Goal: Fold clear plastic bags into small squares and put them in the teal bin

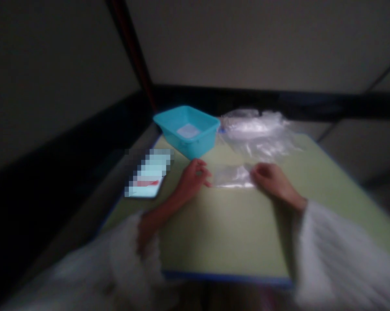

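A small clear plastic bag (233, 176) lies flat on the pale green table (221, 233). My left hand (194, 176) rests at the bag's left edge with its fingers curled in a pinch; whether it grips the bag is blurred. Over at the right edge of the bag is my right hand (273, 179), fingers closed on that edge. Both arms wear fluffy white sleeves.
A turquoise plastic tub (201, 144) with something pale inside stands behind my left hand. A heap of clear plastic bags (258, 134) lies to its right. A phone (148, 175) lies at the table's left edge. The room is dim and the picture blurred.
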`<state>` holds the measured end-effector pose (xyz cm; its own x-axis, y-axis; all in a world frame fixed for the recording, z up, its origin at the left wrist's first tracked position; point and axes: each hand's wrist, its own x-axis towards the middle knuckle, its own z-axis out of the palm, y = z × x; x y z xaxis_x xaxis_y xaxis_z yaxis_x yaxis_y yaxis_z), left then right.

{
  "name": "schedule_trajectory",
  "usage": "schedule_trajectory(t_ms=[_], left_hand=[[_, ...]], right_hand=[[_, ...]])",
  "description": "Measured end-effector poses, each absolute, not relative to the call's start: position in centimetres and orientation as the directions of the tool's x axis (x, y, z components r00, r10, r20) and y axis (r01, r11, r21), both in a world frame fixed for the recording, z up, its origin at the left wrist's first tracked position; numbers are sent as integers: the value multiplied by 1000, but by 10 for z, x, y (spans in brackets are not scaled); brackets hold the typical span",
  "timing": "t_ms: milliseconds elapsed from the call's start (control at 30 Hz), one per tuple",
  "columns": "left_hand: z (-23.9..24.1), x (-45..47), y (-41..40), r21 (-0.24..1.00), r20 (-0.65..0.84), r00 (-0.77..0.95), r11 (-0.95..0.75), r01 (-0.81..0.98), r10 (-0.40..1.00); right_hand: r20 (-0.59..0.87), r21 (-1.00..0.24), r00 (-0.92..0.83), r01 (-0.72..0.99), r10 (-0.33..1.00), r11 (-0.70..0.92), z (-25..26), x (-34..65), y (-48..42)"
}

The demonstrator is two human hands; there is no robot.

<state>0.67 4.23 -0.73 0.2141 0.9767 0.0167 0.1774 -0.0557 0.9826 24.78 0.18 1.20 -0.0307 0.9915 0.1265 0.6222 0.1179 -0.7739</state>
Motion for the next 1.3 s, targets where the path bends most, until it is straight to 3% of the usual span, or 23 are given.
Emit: schedule_trajectory(t_ms=[167, 433, 633, 867, 1133, 1300], left_hand=[[-7, 7, 44, 980, 40, 208, -78, 181, 977], [0, 10, 39, 935, 87, 161, -136, 327, 983], [-1, 4, 39, 875, 150, 228, -236, 423, 962], [-4, 2, 42, 866, 182, 265, -282, 414, 947], [-6, -6, 48, 595, 246, 402, -465, 656, 882], [-6, -5, 48, 561, 211, 421, -462, 687, 882]], right_hand=[[150, -762, 15, 639, 989, 106, 8, 250, 5], [160, -787, 55, 610, 986, 94, 7, 249, 3], [174, -784, 50, 611, 984, 108, 6, 249, 2], [198, -772, 32, 621, 980, 136, 2, 252, 4], [212, -735, 22, 663, 977, 144, 3, 251, 3], [206, -734, 13, 663, 978, 146, 2, 252, 4]])
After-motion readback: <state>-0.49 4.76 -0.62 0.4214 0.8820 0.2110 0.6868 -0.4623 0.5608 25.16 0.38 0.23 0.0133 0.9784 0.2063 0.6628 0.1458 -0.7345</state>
